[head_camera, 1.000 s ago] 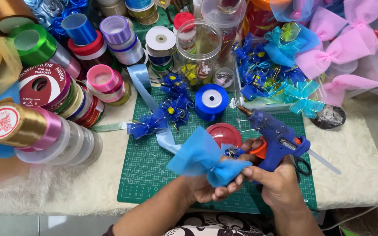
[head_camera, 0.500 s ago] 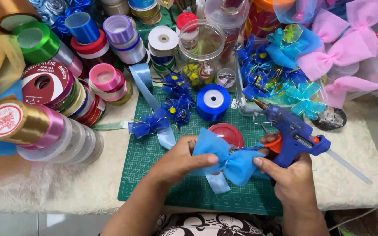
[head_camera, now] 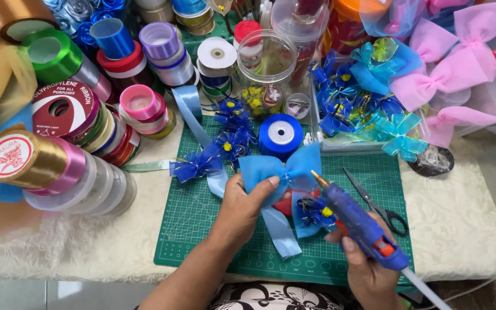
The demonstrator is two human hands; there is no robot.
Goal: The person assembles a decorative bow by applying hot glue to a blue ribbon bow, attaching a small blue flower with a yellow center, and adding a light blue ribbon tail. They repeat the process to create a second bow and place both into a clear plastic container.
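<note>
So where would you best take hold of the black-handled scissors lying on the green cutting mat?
Probably by the black handle loops of the scissors, coming from the right side of the green cutting mat. They lie flat, blades pointing up-left towards the blue glue gun, and the loops sit clear of the right hand.

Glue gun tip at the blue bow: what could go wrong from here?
1. The glue gun nozzle sits right at the blue bow's centre, beside the left hand thumb; a burn looks possible.
2. The right hand also seems to pinch a small dark blue flower under the gun; it could slip or catch stray glue.
3. Scissors lie open-side near the gun.
</note>
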